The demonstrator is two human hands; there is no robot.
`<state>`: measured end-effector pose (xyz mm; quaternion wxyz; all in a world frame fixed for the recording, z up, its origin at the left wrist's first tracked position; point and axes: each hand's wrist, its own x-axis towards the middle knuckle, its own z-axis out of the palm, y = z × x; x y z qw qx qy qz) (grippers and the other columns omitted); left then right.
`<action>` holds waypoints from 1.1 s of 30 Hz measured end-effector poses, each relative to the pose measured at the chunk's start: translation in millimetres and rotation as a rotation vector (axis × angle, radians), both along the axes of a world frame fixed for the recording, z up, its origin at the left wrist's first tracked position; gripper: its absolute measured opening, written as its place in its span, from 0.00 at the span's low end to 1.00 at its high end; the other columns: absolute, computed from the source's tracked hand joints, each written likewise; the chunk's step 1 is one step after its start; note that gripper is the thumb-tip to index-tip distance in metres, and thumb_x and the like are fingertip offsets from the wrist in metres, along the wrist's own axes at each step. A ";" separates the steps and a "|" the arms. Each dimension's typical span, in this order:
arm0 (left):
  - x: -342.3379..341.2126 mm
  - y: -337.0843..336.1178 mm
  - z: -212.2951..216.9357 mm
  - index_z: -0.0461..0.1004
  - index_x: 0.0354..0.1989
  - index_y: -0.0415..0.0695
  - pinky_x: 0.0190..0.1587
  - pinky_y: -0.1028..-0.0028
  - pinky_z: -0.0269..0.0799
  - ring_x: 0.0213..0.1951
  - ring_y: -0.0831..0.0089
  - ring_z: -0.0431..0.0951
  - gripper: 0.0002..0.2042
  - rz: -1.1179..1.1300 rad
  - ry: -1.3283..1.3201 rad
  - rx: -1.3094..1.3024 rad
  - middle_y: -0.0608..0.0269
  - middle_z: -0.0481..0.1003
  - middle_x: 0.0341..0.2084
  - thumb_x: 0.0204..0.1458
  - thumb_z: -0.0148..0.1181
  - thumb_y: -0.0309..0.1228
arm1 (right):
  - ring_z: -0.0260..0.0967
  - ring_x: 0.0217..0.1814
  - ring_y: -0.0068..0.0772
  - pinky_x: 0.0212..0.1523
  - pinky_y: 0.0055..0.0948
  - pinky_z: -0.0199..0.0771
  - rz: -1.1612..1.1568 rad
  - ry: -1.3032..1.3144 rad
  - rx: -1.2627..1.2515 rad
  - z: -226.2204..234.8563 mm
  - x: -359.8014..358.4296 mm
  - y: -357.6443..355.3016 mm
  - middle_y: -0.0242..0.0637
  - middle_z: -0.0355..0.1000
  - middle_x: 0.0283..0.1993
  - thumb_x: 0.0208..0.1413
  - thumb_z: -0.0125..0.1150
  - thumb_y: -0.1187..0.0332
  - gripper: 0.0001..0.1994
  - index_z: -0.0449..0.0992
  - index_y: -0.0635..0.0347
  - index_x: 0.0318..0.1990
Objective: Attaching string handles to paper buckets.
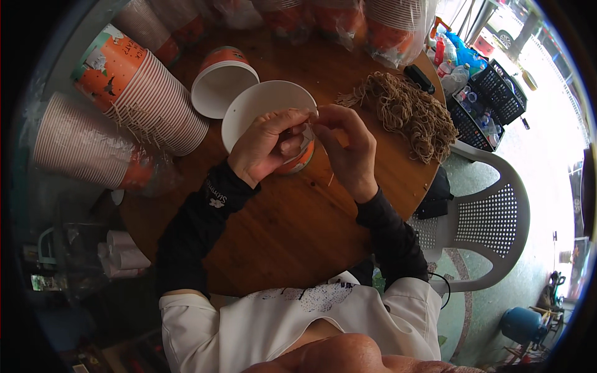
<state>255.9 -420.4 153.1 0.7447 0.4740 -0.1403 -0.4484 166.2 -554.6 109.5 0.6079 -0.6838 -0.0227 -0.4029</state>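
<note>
We are listing first the state of the work, as we are judging it.

Item: one bucket [258,102], white inside and orange outside, upper middle of the frame, mouth facing up; its stringing is seeming partway, with no finished handle showing.
Item: a stack of orange buckets [149,93], upper left, leaning; cords are trailing along its side, so some of these are looking done.
Item: a smaller-looking bucket [224,90], just beside the first, lying tilted; we are seeing no cord on it.
Item: a tangled heap of brown cord [410,112], upper right, on the wooden table [292,242]; plenty is remaining.

Hands, a pair, both above the bucket's near rim.
Left hand [267,143]: reaching up from lower left, fingers curling, thumb and forefinger pinching.
Right hand [351,149]: angling in from lower right, wrist bending, thumb and forefinger closing towards the left fingertips.
Both are appearing to be grasping a thin strand [331,179], its tail hanging below the right hand; the fingers are hiding the rest.
</note>
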 end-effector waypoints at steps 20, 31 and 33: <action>-9.8 6.6 -0.4 0.78 0.37 0.40 0.25 0.86 0.65 0.24 0.90 0.69 0.06 0.197 -0.788 0.266 0.72 0.75 0.24 0.57 0.60 0.30 | 0.68 0.28 0.23 0.30 0.22 0.69 -0.058 0.109 -0.124 6.2 0.2 -18.1 0.34 0.73 0.31 0.52 0.63 0.76 0.04 0.77 0.64 0.36; -13.5 9.3 -9.1 0.75 0.34 0.38 0.33 0.77 0.73 0.31 0.77 0.77 0.03 0.236 -1.219 0.287 0.65 0.77 0.28 0.52 0.60 0.23 | 0.64 0.26 0.20 0.27 0.22 0.65 -0.063 0.200 0.018 2.9 1.6 -21.8 0.34 0.71 0.27 0.52 0.62 0.74 0.03 0.76 0.63 0.33; -14.4 7.3 -9.8 0.74 0.33 0.39 0.32 0.76 0.73 0.31 0.74 0.77 0.04 0.271 -1.362 0.273 0.64 0.76 0.28 0.50 0.62 0.22 | 0.64 0.25 0.20 0.27 0.23 0.66 -0.108 0.167 -0.008 -0.2 3.3 -22.9 0.34 0.71 0.27 0.53 0.61 0.75 0.03 0.75 0.63 0.34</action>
